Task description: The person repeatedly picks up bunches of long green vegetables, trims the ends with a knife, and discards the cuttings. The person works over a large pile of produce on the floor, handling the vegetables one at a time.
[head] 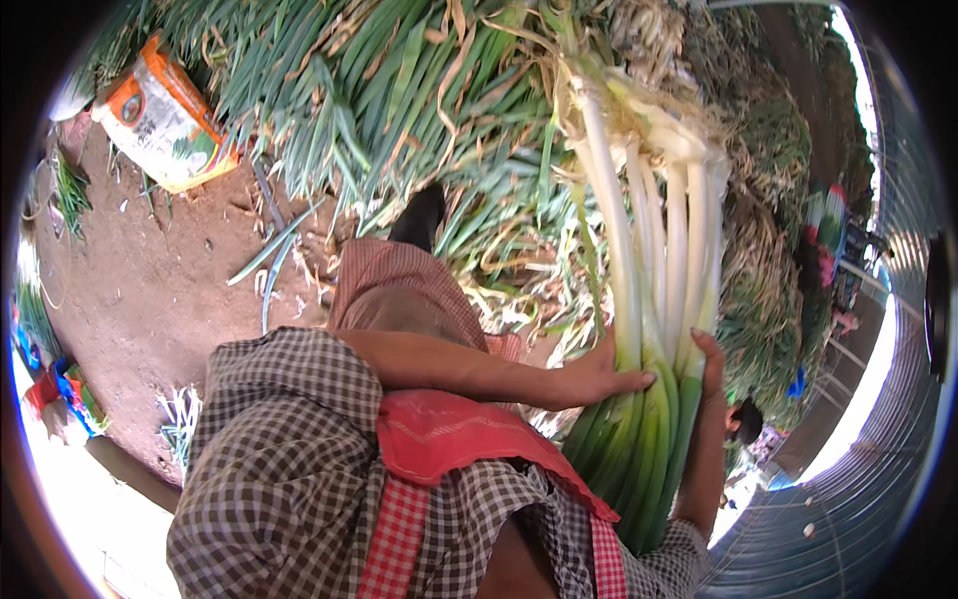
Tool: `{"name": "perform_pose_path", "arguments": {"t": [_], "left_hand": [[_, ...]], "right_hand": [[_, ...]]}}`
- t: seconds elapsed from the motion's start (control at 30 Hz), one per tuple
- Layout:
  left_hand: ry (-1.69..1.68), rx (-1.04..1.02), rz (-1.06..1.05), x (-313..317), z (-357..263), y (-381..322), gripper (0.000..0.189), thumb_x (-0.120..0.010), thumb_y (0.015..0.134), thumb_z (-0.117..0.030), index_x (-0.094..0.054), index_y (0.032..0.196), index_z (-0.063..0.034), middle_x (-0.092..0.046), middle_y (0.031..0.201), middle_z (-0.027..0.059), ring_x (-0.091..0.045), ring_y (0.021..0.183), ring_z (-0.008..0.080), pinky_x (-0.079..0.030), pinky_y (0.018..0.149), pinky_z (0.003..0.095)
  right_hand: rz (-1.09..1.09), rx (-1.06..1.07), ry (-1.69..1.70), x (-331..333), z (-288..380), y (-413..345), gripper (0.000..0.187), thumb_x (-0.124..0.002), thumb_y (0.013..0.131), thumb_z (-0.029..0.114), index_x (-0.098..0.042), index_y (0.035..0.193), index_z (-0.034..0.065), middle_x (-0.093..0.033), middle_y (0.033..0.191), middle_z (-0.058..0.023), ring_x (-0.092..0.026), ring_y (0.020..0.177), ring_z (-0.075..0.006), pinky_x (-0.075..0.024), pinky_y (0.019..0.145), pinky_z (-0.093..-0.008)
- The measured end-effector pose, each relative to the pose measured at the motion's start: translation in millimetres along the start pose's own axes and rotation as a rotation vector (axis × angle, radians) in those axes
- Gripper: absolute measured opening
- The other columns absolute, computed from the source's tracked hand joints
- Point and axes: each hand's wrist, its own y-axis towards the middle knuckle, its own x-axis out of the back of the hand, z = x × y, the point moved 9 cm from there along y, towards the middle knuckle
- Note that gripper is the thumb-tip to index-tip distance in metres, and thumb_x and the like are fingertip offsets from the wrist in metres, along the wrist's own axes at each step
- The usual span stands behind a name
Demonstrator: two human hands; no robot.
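A bunch of large green onions (658, 247) stands upright before me at the right, its white stems and pale roots at the top and its green leaves pointing down towards my sleeve. My left hand (610, 374) grips the bunch from the left where white turns to green, its thumb across the stems. On the right side of the same stems my right hand (707, 363) is closed, its fingers partly hidden behind them. Loose dry skins hang about the roots, which look a little blurred.
A big heap of green onions (389, 97) fills the ground ahead, with another pile (763, 299) at the right. A printed orange and white sack (161, 120) lies on the bare soil (142, 247) at the left. Trimmed leaves lie near my knee. A person (745, 421) is at the far right.
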Motion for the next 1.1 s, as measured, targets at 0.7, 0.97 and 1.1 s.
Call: {"name": "perform_pose_path", "arguments": {"t": [0.7, 0.97, 1.1], "left_hand": [[-0.589, 0.927, -0.740, 126, 187, -384, 0.047, -0.062, 0.089, -0.031, -0.051, 0.122, 0.0007, -0.064, 0.108, 0.0144, -0.062, 0.096, 0.0283, -0.050, 0.090, 0.0404], [-0.730, 0.279, -1.152, 235, 42, -518, 0.059, -0.058, 0.088, -0.039, -0.042, 0.132, -0.0026, -0.056, 0.122, 0.0159, -0.055, 0.110, 0.0322, -0.040, 0.101, 0.0463], [-0.641, -0.063, -1.297, 223, -37, -556, 0.056, -0.045, 0.095, -0.044, -0.042, 0.135, -0.0050, -0.051, 0.130, 0.0164, -0.051, 0.119, 0.0293, -0.041, 0.102, 0.0435]], "right_hand": [[0.234, -0.564, 0.120, -172, -413, -151, 0.043, -0.050, 0.093, 0.033, -0.057, 0.119, -0.0007, -0.066, 0.104, -0.0144, -0.066, 0.091, -0.0220, -0.0530, 0.082, -0.0328], [0.931, -0.760, -0.219, -452, -440, -95, 0.066, -0.062, 0.082, 0.034, -0.042, 0.134, -0.0011, -0.059, 0.114, -0.0140, -0.062, 0.095, -0.0217, -0.0497, 0.086, -0.0329], [1.260, -0.398, -0.200, -573, -440, -112, 0.079, -0.067, 0.076, 0.035, -0.033, 0.138, 0.0006, -0.051, 0.122, -0.0135, -0.051, 0.108, -0.0213, -0.0417, 0.093, -0.0344]]}}
